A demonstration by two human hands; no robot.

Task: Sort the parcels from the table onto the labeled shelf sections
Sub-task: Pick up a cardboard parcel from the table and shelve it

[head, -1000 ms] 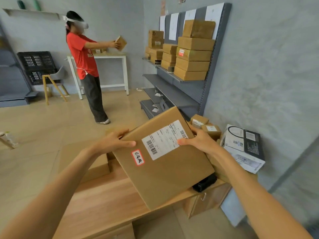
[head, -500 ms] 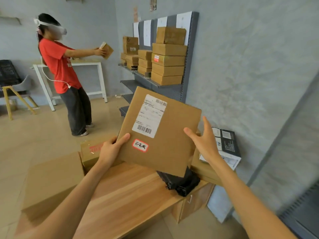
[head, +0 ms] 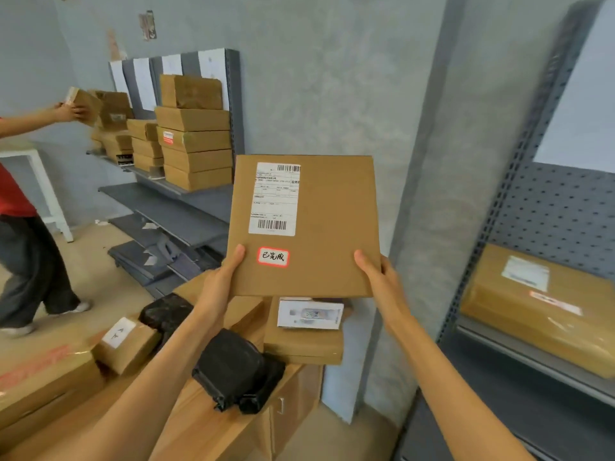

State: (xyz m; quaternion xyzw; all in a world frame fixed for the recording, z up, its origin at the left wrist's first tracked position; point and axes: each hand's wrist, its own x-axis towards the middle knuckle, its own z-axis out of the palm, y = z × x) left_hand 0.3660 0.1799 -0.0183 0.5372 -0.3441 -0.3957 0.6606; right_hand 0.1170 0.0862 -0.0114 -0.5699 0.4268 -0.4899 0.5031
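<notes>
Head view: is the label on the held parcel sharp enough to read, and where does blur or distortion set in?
Head view: the parcel is fairly sharp, its barcodes clear and the small print too fine to read; the box on the right shelf is smeared; the shelf post bows from the wide lens; light is soft and even, with no glare.

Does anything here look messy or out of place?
Yes. Scraps of paper lie scattered on the lower grey shelves at left, which hold no parcels. The flat parcel gripped by the left hand and right hand looks undamaged.
</notes>
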